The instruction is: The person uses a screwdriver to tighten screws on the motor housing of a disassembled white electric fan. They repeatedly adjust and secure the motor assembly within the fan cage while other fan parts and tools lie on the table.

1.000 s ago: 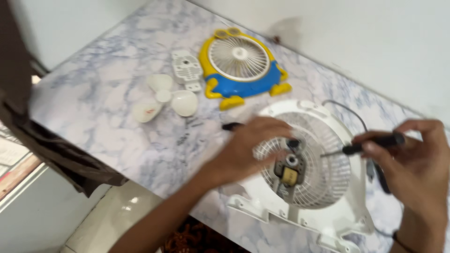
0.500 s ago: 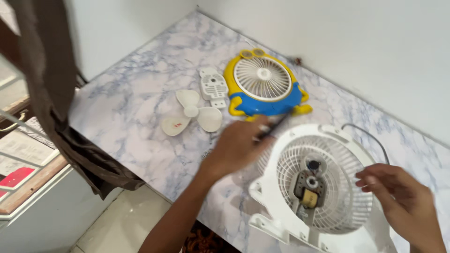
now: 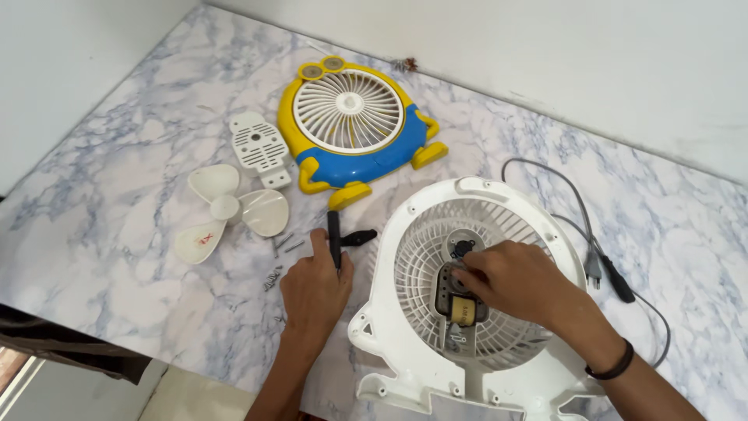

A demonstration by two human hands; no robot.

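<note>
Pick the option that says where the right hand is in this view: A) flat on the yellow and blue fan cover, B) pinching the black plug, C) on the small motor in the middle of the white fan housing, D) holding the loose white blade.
C: the right hand rests its fingers on the motor at the centre of the white fan housing, away from the cover, blade and plug.

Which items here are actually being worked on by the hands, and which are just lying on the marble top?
In hand:
- left hand on the black screwdriver
- right hand on the motor in the white fan housing

Lying about:
- yellow and blue fan cover
- white fan blade
- white vented plate
- loose screws
- power cord
</note>
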